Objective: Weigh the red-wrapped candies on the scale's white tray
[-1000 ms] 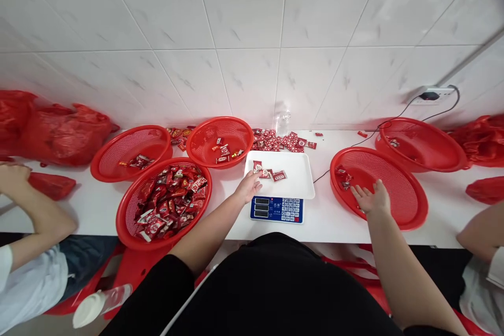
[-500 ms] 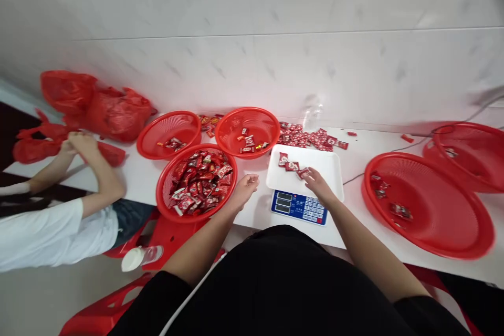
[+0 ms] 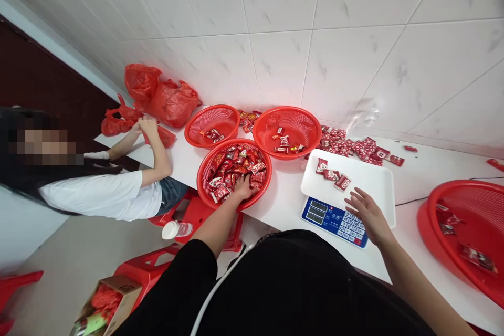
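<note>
My left hand [image 3: 244,189] reaches into the red basket [image 3: 200,176] heaped with small red-wrapped candies [image 3: 224,170]. Its fingers are spread on top of the wrappers, with the tips partly hidden among them. Over the right side of the digital scale [image 3: 334,222], my right hand [image 3: 368,215] hovers open and holds nothing. Three red candy packets [image 3: 331,175] lie in a row on the scale's white tray [image 3: 374,184], just beyond its fingertips.
Behind stand two red baskets [image 3: 286,110] [image 3: 212,108] with few candies. Loose red packets [image 3: 364,149] lie along the wall. A large red basket [image 3: 427,220] stands at right. At left a co-worker [image 3: 114,194] sits beside red plastic bags [image 3: 173,102].
The view has swung left. My left hand has gone from beside the full basket into its candies. My right hand has let go of a packet on the tray and drawn back, fingers apart.
</note>
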The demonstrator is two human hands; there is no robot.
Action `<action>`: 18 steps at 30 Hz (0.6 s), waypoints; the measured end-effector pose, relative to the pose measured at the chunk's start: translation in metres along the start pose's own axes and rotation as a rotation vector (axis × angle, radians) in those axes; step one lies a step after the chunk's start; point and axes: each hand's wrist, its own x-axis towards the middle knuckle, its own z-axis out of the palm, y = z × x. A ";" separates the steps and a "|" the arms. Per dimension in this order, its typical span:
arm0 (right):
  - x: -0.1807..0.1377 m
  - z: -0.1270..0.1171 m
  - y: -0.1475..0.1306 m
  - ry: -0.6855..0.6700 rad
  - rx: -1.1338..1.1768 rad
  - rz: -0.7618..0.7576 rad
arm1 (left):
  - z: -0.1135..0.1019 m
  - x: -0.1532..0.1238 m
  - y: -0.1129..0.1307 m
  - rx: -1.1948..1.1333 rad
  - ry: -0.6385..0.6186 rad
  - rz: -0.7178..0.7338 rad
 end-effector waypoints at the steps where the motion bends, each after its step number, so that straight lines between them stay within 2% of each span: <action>1: -0.003 0.000 0.000 0.003 0.005 0.005 | 0.004 0.003 -0.001 0.002 -0.003 -0.013; 5: -0.009 0.007 -0.003 0.006 0.008 0.015 | 0.016 0.010 0.007 0.020 0.031 -0.077; 8: -0.013 0.013 -0.007 -0.007 -0.020 0.007 | 0.017 0.012 0.013 0.030 0.056 -0.075; 14: -0.016 0.019 -0.007 -0.051 -0.054 0.003 | 0.003 0.015 0.012 0.077 0.073 -0.026; 18: -0.014 0.017 -0.004 -0.050 -0.041 0.025 | -0.013 0.019 0.010 -0.141 0.091 -0.015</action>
